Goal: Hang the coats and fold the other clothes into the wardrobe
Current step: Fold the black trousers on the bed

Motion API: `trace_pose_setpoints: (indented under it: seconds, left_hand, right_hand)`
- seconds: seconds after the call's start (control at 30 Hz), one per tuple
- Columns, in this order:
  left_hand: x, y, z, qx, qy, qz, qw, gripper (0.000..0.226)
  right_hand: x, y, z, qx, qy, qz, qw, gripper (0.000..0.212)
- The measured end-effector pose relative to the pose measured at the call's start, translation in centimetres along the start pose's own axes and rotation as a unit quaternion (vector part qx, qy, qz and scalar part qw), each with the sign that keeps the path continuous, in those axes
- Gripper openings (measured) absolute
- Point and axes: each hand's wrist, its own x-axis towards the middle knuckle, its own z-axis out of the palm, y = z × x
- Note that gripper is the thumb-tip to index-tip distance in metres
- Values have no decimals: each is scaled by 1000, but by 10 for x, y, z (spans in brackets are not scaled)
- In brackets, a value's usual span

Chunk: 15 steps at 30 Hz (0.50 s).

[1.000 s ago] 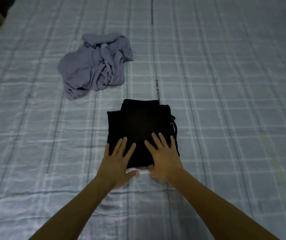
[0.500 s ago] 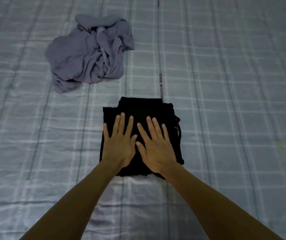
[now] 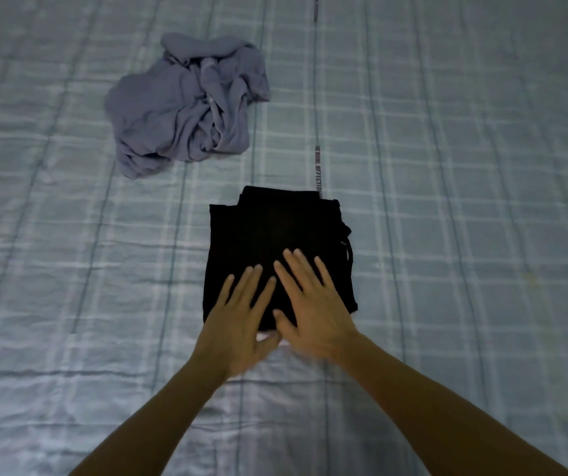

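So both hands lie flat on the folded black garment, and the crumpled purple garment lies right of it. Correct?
Only the side is wrong: the head view shows the crumpled purple garment left of the folded black garment, further up the bed. The left hand and right hand do lie flat on it.

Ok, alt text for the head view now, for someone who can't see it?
The left hand and right hand rest flat, fingers straight, on the near part of a folded black garment on a pale blue checked bedsheet. A crumpled grey-purple garment lies apart from it, farther away and to the left.
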Motion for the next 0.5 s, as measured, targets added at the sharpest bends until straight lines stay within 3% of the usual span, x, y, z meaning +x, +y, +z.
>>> trace_pose_setpoints:
  seconds: [0.13,0.33,0.5]
  left_hand:
    - [-6,-5,6,43,-3,8,999,81]
    - [29,0,10,92,24,-37,995,92]
    - [43,-1,10,91,45,-48,994,82]
  right_hand:
    - [-24,2,17,-74,-63,-12,995,94]
    - [12,3,13,-121,-55,68,989,102]
    - [19,11,21,-144,-3,58,988,97]
